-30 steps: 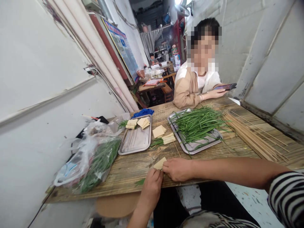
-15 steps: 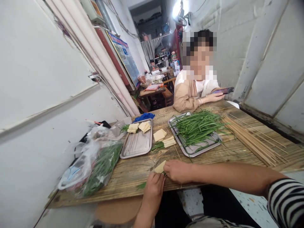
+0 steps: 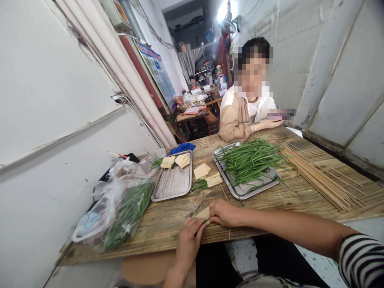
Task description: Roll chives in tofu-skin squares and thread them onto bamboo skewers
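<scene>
My left hand and my right hand meet at the near edge of the wooden table. Both pinch a pale tofu sheet with green chive leaves running under the fingers. The fingers of each hand are closed on that small bundle. Beyond lie loose tofu sheets and a metal tray heaped with chives.
A second metal tray holds tofu rolls at its far end. A plastic bag of greens lies on the left. Bamboo skewers cover the right side. A person sits across, holding a phone.
My hands have drawn together over the tofu sheet, covering more of it. The view shifted slightly lower between the earliest frame and now.
</scene>
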A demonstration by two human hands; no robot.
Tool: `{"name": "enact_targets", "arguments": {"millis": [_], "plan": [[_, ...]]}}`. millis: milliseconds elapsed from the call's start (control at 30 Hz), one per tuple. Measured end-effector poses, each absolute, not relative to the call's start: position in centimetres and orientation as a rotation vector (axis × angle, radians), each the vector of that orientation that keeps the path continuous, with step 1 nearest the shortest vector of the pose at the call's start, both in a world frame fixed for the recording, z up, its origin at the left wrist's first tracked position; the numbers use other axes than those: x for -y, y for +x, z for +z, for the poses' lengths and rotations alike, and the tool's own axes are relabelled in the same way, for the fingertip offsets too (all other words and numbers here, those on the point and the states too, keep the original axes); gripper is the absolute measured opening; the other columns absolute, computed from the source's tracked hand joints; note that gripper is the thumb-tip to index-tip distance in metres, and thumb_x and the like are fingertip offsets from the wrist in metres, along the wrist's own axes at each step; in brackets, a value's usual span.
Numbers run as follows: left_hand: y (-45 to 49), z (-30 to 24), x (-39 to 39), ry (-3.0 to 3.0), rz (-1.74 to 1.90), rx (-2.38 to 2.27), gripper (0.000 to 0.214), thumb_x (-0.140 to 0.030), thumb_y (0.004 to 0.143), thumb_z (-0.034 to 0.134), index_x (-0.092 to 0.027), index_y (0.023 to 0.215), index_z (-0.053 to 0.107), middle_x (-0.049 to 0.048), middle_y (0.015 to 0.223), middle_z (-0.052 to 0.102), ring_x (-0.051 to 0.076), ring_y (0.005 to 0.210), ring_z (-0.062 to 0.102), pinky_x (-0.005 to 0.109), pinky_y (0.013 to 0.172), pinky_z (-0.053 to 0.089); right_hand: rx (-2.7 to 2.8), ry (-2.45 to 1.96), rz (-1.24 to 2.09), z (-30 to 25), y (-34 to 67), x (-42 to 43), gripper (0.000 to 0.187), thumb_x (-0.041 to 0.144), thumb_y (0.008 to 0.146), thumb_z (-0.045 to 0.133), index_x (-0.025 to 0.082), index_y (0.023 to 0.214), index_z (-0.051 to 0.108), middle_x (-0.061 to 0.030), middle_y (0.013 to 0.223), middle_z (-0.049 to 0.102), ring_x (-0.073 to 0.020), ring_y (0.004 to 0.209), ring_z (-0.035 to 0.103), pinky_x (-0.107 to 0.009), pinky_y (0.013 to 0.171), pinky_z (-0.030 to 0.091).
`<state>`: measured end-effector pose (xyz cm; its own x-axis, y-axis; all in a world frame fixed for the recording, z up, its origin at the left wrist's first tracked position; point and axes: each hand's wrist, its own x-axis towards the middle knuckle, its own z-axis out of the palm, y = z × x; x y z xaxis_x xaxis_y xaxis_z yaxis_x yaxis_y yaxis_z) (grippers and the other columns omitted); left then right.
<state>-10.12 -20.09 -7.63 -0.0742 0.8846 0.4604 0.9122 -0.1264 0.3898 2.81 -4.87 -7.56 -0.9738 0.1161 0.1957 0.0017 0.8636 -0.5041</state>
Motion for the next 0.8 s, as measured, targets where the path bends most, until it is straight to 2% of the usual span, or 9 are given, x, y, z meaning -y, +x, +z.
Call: {"name": "enact_targets", "arguments": {"millis": [233, 433, 500, 633, 800], "plan": [[-9.4, -7.6, 20.4, -2.038, -0.633, 2.01, 0.02, -0.03, 0.088, 0.054, -0.023, 0.101, 0.067, 0.0044, 0.083, 0.07, 0.017, 0.077, 0.059, 0.032, 0.071, 0.04, 2.835, -0.188, 1.002, -7.1, 2.1, 4.1, 0.013, 0.013, 0.075, 0.064, 0.015, 0.081, 0.075, -0.0053, 0.075, 0.07, -0.0131, 0.068, 0.061, -0.02, 0.064, 0.042], [-9.4, -7.5, 19.7, -2.035, -0.724, 2.111, 0.024, -0.029, 0.091, 0.048, -0.026, 0.092, 0.072, 0.0029, 0.076, 0.068, 0.016, 0.072, 0.058, 0.029, 0.065, 0.037, 2.892, -0.249, 1.082, -6.8, 1.3, 3.5, 0.011, 0.014, 0.073, 0.066, 0.014, 0.081, 0.074, -0.0012, 0.068, 0.069, -0.011, 0.063, 0.058, -0.018, 0.058, 0.038], [-9.4, -7.3, 19.5, -2.045, -0.78, 2.164, 0.025, -0.03, 0.091, 0.048, -0.027, 0.089, 0.072, 0.0023, 0.075, 0.068, 0.016, 0.071, 0.058, 0.029, 0.066, 0.038, 2.967, -0.172, 0.96, -6.5, 1.4, 3.8, 0.011, 0.015, 0.076, 0.063, 0.014, 0.081, 0.073, -0.0026, 0.07, 0.068, -0.0119, 0.063, 0.056, -0.02, 0.058, 0.036], [-9.5, -6.9, 19.2, -2.08, -0.85, 2.222, 0.027, -0.027, 0.09, 0.048, -0.025, 0.082, 0.073, 0.0023, 0.07, 0.067, 0.015, 0.069, 0.057, 0.029, 0.066, 0.038, 2.995, -0.05, 0.435, -5.9, 2.7, 5.3, 0.02, 0.022, 0.085, 0.054, 0.011, 0.078, 0.07, -0.0094, 0.079, 0.064, -0.0187, 0.074, 0.053, -0.027, 0.063, 0.036], [-9.6, -6.6, 19.1, -2.111, -0.802, 2.327, 0.026, -0.024, 0.089, 0.05, -0.024, 0.078, 0.073, 0.0018, 0.07, 0.065, 0.016, 0.071, 0.056, 0.03, 0.068, 0.036, 2.848, 0.128, 0.053, -6.3, 4.5, 6.9, 0.02, 0.019, 0.091, 0.043, 0.011, 0.094, 0.062, -0.0094, 0.087, 0.058, -0.0208, 0.084, 0.048, -0.033, 0.072, 0.036]]}}
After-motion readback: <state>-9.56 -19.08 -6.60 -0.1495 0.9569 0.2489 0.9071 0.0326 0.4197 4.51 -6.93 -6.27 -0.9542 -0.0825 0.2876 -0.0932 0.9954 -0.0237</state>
